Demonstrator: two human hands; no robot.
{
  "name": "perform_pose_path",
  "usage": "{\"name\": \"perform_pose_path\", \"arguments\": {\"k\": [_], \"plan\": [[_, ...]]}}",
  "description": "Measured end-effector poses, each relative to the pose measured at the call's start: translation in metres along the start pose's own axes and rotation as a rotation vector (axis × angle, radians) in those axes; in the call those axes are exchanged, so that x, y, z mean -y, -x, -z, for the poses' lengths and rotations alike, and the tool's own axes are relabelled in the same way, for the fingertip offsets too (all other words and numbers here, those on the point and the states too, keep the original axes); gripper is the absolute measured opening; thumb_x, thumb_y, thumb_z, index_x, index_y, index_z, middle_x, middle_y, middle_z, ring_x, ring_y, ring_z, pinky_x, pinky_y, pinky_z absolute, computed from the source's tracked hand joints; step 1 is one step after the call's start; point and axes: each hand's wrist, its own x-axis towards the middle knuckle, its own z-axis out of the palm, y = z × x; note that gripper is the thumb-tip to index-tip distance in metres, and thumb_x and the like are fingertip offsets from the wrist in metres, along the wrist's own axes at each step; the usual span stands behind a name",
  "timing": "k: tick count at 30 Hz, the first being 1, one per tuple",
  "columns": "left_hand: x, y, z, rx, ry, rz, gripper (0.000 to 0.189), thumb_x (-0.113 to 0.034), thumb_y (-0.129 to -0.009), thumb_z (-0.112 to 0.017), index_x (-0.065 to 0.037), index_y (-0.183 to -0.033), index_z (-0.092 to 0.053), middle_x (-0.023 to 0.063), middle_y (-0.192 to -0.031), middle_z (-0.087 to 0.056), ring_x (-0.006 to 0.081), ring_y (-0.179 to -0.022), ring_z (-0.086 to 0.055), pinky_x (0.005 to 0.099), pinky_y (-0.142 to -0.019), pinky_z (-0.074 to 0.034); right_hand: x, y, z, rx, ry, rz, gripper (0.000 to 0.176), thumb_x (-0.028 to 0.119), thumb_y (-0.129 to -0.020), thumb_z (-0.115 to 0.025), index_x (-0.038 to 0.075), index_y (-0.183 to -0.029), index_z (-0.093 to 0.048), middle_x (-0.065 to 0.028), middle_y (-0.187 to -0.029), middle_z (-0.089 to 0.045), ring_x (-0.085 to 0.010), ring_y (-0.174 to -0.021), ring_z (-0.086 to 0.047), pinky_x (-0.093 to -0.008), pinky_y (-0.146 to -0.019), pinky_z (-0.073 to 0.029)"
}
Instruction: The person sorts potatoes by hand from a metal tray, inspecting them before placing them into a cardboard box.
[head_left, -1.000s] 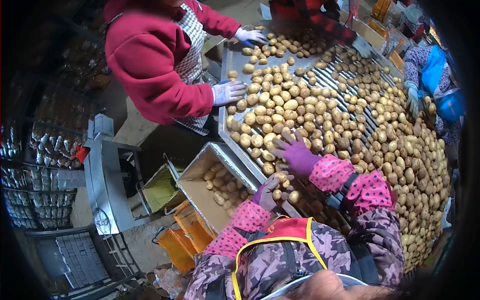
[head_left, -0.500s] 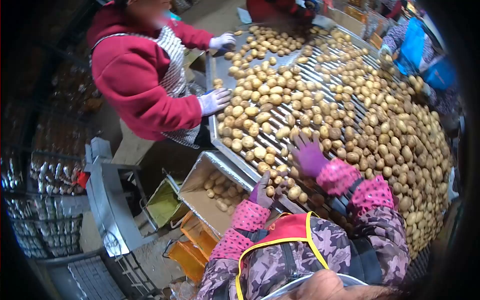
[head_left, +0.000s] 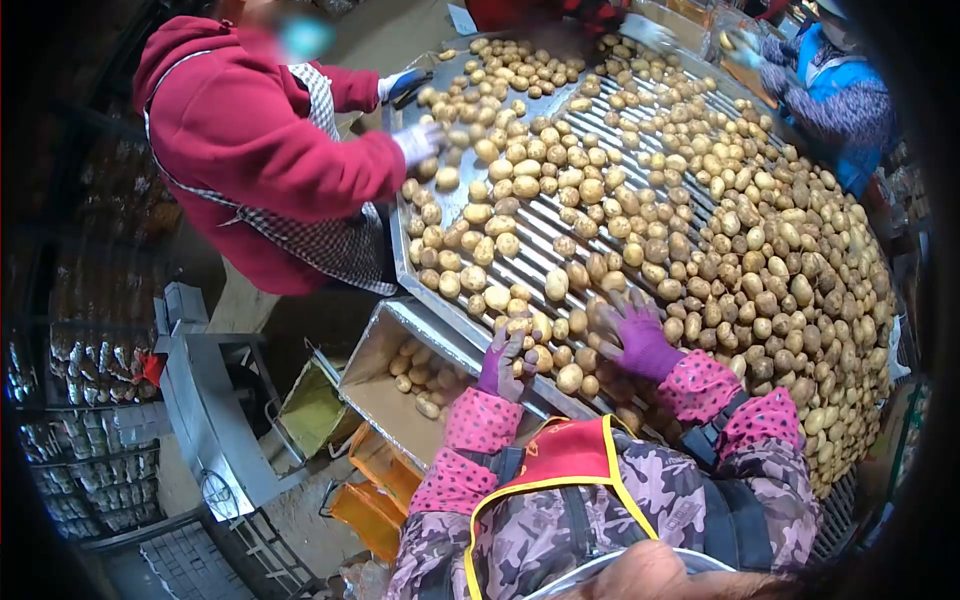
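Observation:
My left hand (head_left: 499, 366), in a purple and grey glove, rests at the near edge of the sorting table with its fingers stretched out beside a few potatoes (head_left: 569, 378). Over the slats, my right hand (head_left: 642, 340) lies with spread fingers against potatoes in front of it. Neither hand appears to grip a potato. The slatted metal table (head_left: 537, 262) carries a broad spread of potatoes, heaped densely on the right.
Across the left corner, a person in a red hoodie (head_left: 250, 150) moves gloved hands among potatoes. Another person in a blue apron (head_left: 850, 110) stands at the far right. Below the table edge sits a box (head_left: 385, 405) holding potatoes, near orange crates (head_left: 367, 515) and a metal machine (head_left: 215, 400).
My right hand has moved slightly right and nearer to me; my left has shifted a little left. The red-hoodie person's hands moved onto potatoes. Several potatoes near my hands shifted.

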Motion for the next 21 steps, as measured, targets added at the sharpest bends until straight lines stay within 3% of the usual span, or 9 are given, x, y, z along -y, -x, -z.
{"name": "perform_pose_path", "arguments": {"k": [2, 5, 9, 11, 14, 16, 18, 20, 21], "plan": [[-0.001, 0.005, -0.001, -0.095, 0.007, 0.056, 0.033, -0.027, -0.105, -0.06, -0.015, -0.135, -0.058, 0.0038, -0.1, -0.064, 0.007, -0.066, -0.054, 0.0177, -0.052, -0.044, -0.002, 0.011, -0.004, -0.065, -0.322, 0.039, 0.071, 0.04, -0.082, -0.073, 0.019, -0.147, -0.052, -0.0178, -0.153, -0.045, -0.0459, -0.146, -0.033, -0.0628, -0.117, -0.026], [0.003, 0.005, 0.01, -0.119, 0.046, 0.087, 0.035, -0.034, -0.106, -0.058, -0.011, -0.133, -0.059, 0.0042, -0.098, -0.064, 0.0082, -0.066, -0.055, 0.018, -0.053, -0.043, 0.016, 0.029, 0.021, 0.109, -0.131, 0.289, 0.067, 0.041, -0.08, -0.072, 0.021, -0.142, -0.057, -0.0141, -0.15, -0.051, -0.0418, -0.144, -0.037, -0.0655, -0.114, -0.028], [0.0, 0.009, 0.001, -0.179, -0.022, 0.086, 0.042, -0.041, -0.106, -0.055, -0.006, -0.129, -0.059, 0.0049, -0.095, -0.063, 0.0085, -0.066, -0.054, 0.0187, -0.052, -0.043, -0.003, -0.02, -0.015, -0.196, 0.158, 0.435, 0.06, 0.04, -0.083, -0.071, 0.022, -0.139, -0.058, -0.0036, -0.152, -0.051, -0.0401, -0.141, -0.04, -0.0649, -0.113, -0.028], [-0.003, 0.009, -0.001, -0.204, -0.029, 0.09, 0.046, -0.045, -0.105, -0.055, -0.003, -0.124, -0.06, 0.0051, -0.093, -0.063, 0.0086, -0.066, -0.054, 0.0192, -0.053, -0.043, 0.005, -0.067, -0.014, -0.25, 0.125, 0.311, 0.055, 0.041, -0.091, -0.065, 0.021, -0.142, -0.057, -0.0046, -0.154, -0.048, -0.0397, -0.144, -0.035, -0.0693, -0.114, -0.024], [0.008, 0.0, 0.017, -0.187, 0.019, 0.052, 0.046, -0.047, -0.107, -0.05, -0.007, -0.129, -0.059, 0.0064, -0.097, -0.064, 0.0105, -0.064, -0.056, 0.0195, -0.051, -0.046, 0.044, -0.114, -0.016, -0.292, 0.124, 0.086, 0.062, 0.042, -0.091, -0.064, 0.018, -0.146, -0.051, -0.0123, -0.155, -0.044, -0.0427, -0.145, -0.035, -0.0697, -0.114, -0.024], [0.007, 0.001, 0.018, -0.134, 0.123, 0.033, 0.041, -0.043, -0.107, -0.051, -0.008, -0.127, -0.058, 0.0055, -0.097, -0.064, 0.0109, -0.065, -0.056, 0.0198, -0.052, -0.046, 0.062, -0.1, -0.02, -0.261, 0.072, 0.258, 0.064, 0.044, -0.09, -0.064, 0.019, -0.147, -0.05, -0.0148, -0.153, -0.045, -0.0445, -0.144, -0.035, -0.0691, -0.114, -0.025], [0.01, 0.001, 0.028, -0.068, 0.23, 0.065, 0.039, -0.04, -0.107, -0.053, -0.009, -0.13, -0.056, 0.0048, -0.097, -0.063, 0.0107, -0.069, -0.056, 0.0209, -0.055, -0.045, 0.066, -0.059, -0.013, -0.019, 0.074, 0.495, 0.064, 0.044, -0.087, -0.069, 0.021, -0.145, -0.052, -0.0147, -0.151, -0.047, -0.0412, -0.144, -0.037, -0.0674, -0.115, -0.026], [0.011, 0.003, 0.026, -0.075, 0.216, 0.051, 0.035, -0.03, -0.106, -0.054, -0.013, -0.137, -0.053, 0.0065, -0.102, -0.062, 0.0126, -0.075, -0.058, 0.0211, -0.057, -0.046, 0.045, -0.022, -0.012, -0.049, 0.023, 0.568, 0.058, 0.044, -0.084, -0.072, 0.021, -0.136, -0.059, -0.0128, -0.145, -0.052, -0.0384, -0.138, -0.043, -0.066, -0.111, -0.031], [0.007, 0.004, 0.02, -0.092, 0.196, 0.053, 0.036, -0.027, -0.106, -0.054, -0.013, -0.139, -0.052, 0.0069, -0.103, -0.062, 0.0128, -0.077, -0.059, 0.0209, -0.058, -0.047, 0.033, -0.012, 0.003, -0.008, 0.066, 0.49, 0.055, 0.044, -0.083, -0.073, 0.019, -0.131, -0.061, -0.012, -0.142, -0.054, -0.0371, -0.134, -0.045, -0.0647, -0.109, -0.033]]}}
